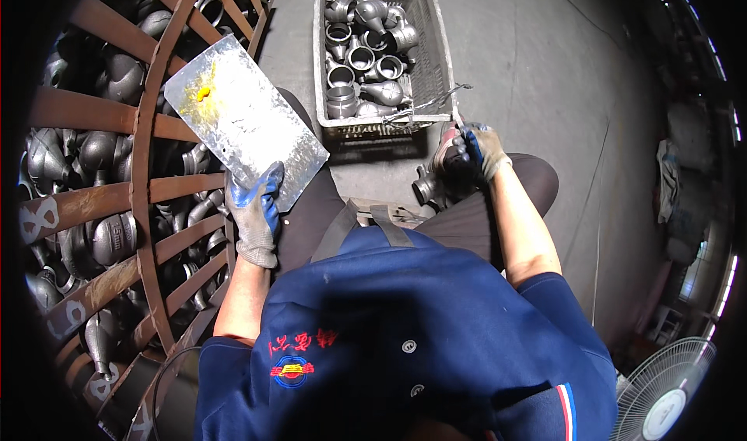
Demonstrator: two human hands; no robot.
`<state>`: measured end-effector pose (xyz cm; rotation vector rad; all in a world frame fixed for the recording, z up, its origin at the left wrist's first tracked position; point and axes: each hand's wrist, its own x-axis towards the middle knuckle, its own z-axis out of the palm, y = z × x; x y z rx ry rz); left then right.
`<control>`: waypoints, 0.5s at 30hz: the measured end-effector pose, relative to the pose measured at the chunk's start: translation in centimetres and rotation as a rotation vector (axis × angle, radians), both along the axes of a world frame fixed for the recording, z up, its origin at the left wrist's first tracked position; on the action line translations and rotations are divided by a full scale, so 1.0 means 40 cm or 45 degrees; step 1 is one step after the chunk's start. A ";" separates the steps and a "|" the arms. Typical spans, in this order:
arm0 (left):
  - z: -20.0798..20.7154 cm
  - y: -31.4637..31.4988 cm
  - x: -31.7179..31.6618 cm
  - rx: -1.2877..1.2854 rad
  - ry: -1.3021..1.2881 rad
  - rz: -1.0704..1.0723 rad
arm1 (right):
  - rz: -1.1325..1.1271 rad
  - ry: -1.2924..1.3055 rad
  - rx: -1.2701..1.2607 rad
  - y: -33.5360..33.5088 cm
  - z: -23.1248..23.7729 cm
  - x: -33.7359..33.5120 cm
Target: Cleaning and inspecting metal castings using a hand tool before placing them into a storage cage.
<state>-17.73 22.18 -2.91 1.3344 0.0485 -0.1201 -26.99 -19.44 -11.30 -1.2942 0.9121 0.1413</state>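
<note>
My left hand (255,211), in a grey and blue work glove, grips a flat silvery metal plate (257,130) by its near edge. A yellow smear with a thicker dab marks the plate's far left part. My right hand (484,149), gloved the same way, is closed beside the near right corner of a grey plastic crate (449,52). A thin pale stick (457,114) rises from its fingers; the rest of it is hidden. Several dark grey metal pipe fittings (362,57) lie in the crate. Twisted wire (424,105) hangs across its near rim.
A rusty brown steel-barred bin (142,153) full of dark metal castings (113,239) stands close at my left. Below my right hand, a dark fitting (426,186) is partly visible between my legs. A fan (665,410) stands at lower right; a cable (572,1) crosses the floor.
</note>
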 end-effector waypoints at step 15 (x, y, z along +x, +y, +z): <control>-0.006 0.001 -0.004 -0.025 0.053 0.040 | 0.667 0.639 -0.856 -0.082 0.016 0.062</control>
